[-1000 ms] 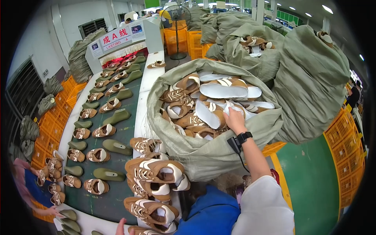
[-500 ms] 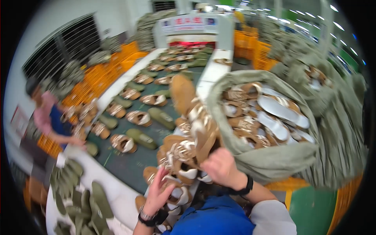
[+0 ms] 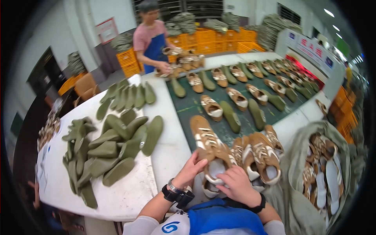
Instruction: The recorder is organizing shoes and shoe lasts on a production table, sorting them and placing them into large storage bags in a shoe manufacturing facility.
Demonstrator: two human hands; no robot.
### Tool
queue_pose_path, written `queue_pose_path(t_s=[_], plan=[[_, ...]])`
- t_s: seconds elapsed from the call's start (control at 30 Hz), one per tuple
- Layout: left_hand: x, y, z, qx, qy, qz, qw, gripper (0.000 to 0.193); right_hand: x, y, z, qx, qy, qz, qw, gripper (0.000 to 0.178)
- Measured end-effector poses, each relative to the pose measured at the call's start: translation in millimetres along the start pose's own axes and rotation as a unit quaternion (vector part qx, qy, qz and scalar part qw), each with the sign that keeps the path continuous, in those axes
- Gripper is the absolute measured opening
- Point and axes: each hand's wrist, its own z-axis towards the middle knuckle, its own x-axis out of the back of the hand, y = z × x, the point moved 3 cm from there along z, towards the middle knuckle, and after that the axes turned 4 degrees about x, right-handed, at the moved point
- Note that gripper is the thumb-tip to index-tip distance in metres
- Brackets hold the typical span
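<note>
A brown sneaker with white laces and stripes (image 3: 205, 135) is held in front of me, toe pointing away and opening toward me. My left hand (image 3: 189, 171) grips its left side near the collar, thumb over the edge. At the heel, my right hand (image 3: 239, 186) is closed, its fingers at the rim of the opening beside the pale insole. More brown sneakers (image 3: 261, 156) are bunched just to the right, against the white table edge. Part of another shoe shows below the held one.
The dark green conveyor (image 3: 188, 113) carries rows of sneakers and olive-green shoe lasts (image 3: 256, 113). Loose lasts (image 3: 105, 150) pile up on the white table (image 3: 129, 199) at left. A sack (image 3: 291, 172) of sneakers stands at right. Across the belt, a co-worker (image 3: 150, 43) handles sneakers.
My view has swung left, bringing the table of lasts into full sight. My left hand, open before, now grips a sneaker. My right hand, earlier closed beside the bunched sneakers, is at its heel.
</note>
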Motion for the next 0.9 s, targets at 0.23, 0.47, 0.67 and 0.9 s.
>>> queue_pose_path(t_s=[0.23,0.47,0.67,0.9], plan=[[243,4,26,-0.14,0.417,0.618,0.651,0.065,21,1,-19,-0.032,0.077,0.045,0.995,0.035],[322,-2,56,0.158,0.309,0.629,0.696,0.072,29,-4,-28,-0.122,0.064,0.07,0.988,0.032],[297,6,83,0.134,0.266,0.695,0.654,0.073,29,10,-16,-0.139,0.057,0.087,0.985,0.034],[191,-22,168,0.06,0.159,0.717,0.677,0.071,36,21,-24,-0.167,0.065,0.093,0.979,0.033]])
